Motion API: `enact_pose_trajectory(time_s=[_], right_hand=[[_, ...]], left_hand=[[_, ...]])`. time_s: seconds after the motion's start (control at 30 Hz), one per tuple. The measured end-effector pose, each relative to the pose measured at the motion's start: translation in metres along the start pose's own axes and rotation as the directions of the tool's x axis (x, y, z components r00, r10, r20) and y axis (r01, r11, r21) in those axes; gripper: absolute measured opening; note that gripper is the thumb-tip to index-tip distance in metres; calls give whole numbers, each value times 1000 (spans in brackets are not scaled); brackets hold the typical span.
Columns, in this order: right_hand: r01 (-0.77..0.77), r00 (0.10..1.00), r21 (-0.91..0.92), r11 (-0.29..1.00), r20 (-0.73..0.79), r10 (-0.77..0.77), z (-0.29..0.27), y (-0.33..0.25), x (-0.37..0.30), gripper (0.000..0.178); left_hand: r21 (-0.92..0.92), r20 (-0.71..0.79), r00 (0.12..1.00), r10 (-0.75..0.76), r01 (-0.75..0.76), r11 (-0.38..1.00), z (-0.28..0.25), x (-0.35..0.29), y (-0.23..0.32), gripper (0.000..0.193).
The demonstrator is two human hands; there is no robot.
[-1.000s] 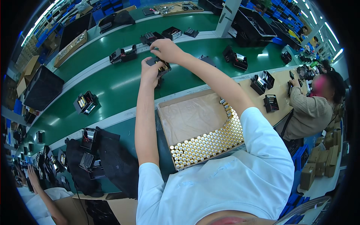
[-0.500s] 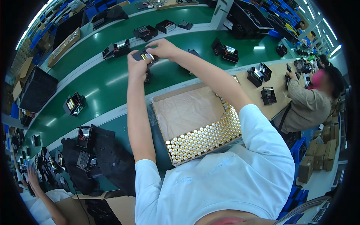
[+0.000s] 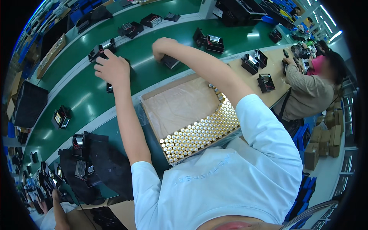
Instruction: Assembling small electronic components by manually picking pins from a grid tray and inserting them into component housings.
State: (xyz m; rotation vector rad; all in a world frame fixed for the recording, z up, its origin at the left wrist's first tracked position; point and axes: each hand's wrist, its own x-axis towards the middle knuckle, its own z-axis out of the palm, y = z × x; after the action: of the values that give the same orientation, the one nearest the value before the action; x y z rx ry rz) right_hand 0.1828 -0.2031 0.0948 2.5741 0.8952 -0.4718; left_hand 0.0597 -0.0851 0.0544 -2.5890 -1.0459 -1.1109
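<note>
Head view: two black units are shown being handled on the green belt [image 3: 88, 96]. The left hand [image 3: 112, 69] is laid with spread fingers over one black unit [image 3: 110, 87], mostly hidden beneath it. The right hand [image 3: 163, 46] is curled onto a second unit [image 3: 170, 61] just below its knuckles; whether it is clamped cannot be told. Nearer the body, a carton [image 3: 180, 107] is seen only partly filled with gold-topped cells [image 3: 199, 132], so much work appears to remain.
</note>
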Motion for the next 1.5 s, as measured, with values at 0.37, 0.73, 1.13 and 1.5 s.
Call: enact_pose_trajectory(time_s=[0.37, 0.73, 1.13, 1.5], right_hand=[[717, 692, 606, 344, -678, -248, 25, 39, -10, 34], [816, 404, 94, 570, -798, -448, 55, 91, -85, 27], [979, -39, -201, 32, -340, -939, 139, 158, -125, 26], [979, 41, -158, 129, -465, -884, 142, 144, -112, 34]], left_hand=[[-732, 589, 782, 204, 410, 545, 12, -3, 21, 45], [-664, 722, 612, 323, 745, 71, 2, -7, 32, 44], [-568, 772, 552, 315, 822, -48, -14, -7, 40, 37], [-488, 784, 457, 420, 872, -38, -10, -2, 34, 34]])
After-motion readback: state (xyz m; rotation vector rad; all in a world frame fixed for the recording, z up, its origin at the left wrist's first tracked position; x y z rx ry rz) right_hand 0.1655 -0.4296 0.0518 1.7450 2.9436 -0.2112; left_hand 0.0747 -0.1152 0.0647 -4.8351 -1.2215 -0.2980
